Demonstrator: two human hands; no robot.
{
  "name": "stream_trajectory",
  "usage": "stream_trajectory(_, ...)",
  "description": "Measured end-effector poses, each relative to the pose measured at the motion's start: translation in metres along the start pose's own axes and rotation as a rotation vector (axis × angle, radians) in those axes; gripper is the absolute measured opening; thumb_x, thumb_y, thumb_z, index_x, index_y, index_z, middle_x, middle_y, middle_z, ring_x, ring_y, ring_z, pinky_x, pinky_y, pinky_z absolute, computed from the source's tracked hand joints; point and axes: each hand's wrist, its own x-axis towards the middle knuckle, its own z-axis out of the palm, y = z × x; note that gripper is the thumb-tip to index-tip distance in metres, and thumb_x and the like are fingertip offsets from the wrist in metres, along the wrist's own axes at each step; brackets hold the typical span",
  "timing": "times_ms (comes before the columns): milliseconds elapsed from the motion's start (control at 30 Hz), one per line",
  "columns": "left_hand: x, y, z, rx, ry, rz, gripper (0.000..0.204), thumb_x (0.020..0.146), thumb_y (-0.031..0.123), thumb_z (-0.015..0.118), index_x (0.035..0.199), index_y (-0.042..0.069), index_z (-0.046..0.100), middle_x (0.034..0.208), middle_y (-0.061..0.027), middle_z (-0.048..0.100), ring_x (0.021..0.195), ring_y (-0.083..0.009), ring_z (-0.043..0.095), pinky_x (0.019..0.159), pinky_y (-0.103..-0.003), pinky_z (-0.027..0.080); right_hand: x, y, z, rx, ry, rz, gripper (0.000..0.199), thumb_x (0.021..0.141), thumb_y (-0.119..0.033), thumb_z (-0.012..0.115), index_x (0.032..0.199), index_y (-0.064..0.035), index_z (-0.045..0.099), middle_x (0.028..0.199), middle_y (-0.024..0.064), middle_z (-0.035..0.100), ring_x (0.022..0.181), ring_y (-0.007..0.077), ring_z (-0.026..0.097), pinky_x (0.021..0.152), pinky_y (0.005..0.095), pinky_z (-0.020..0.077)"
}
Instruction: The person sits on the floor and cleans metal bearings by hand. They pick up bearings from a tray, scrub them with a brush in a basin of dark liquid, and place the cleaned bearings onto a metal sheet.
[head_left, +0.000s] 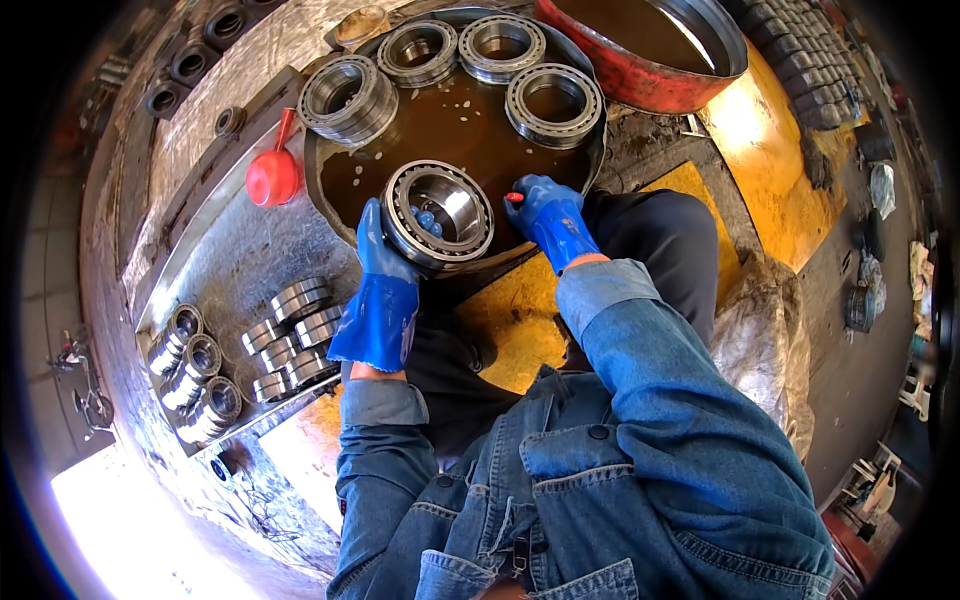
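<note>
Over the near edge of a round pan (pixel 316 185) of murky brown liquid, my left hand (pixel 385 262) in a blue rubber glove grips a large steel roller bearing (pixel 463 205). Blue fingertips show inside its bore, and the bearing is tilted toward me. My right hand (pixel 552 215), gloved alike, is closed just right of the bearing around a slim tool with a red end (pixel 514 197). The glove hides the rest of that tool, so its kind is unclear. Several more bearings (pixel 553 105) stand along the pan's far side, partly in the liquid.
A red ladle-like scoop (pixel 272 178) lies left of the pan on a metal sheet (pixel 235 250). Stacked shiny rings (pixel 300 298) and smaller bearings (pixel 202 355) stand nearer on that sheet. Behind right is a red drum tub (pixel 640 70). Yellow boards (pixel 790 150) and a plastic sack (pixel 765 350) lie right.
</note>
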Motion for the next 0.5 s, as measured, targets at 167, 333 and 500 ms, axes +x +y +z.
stream_trajectory(167, 0.002, -0.001, -0.002, 0.005, -0.008, -0.017, 0.058, 0.098, 0.058, 0.061, 0.113, 0.002, 0.068, 0.102, -0.0162, 0.069, 0.089, -0.0346, 0.068, 0.081, -0.051, 0.061, 0.000, 0.001, -0.002, 0.002, -0.003, 0.003, 0.047, 0.096, -0.048, 0.061, 0.134, -0.0198, 0.067, 0.141, 0.0071, 0.065, 0.130, 0.0303, 0.062, 0.108, 0.0436, 0.0511)
stream_trajectory(333, -0.003, -0.002, 0.002, 0.027, 0.040, 0.043, 0.056, 0.099, 0.056, 0.060, 0.116, 0.003, 0.067, 0.102, -0.0168, 0.069, 0.089, -0.0358, 0.069, 0.081, -0.052, 0.061, 0.000, 0.000, -0.001, -0.005, 0.000, 0.001, 0.048, 0.096, -0.048, 0.060, 0.135, -0.0202, 0.066, 0.142, 0.0071, 0.065, 0.130, 0.0305, 0.062, 0.108, 0.0442, 0.0509)
stream_trajectory(500, 0.001, -0.002, 0.000, 0.012, 0.039, 0.035, 0.052, 0.099, 0.053, 0.061, 0.113, 0.004, 0.067, 0.098, -0.0161, 0.069, 0.086, -0.0356, 0.070, 0.079, -0.052, 0.062, 0.009, 0.005, 0.009, -0.019, 0.053, 0.019, 0.044, 0.094, -0.053, 0.062, 0.127, -0.0249, 0.070, 0.135, 0.0054, 0.068, 0.125, 0.0301, 0.065, 0.104, 0.0450, 0.0523)
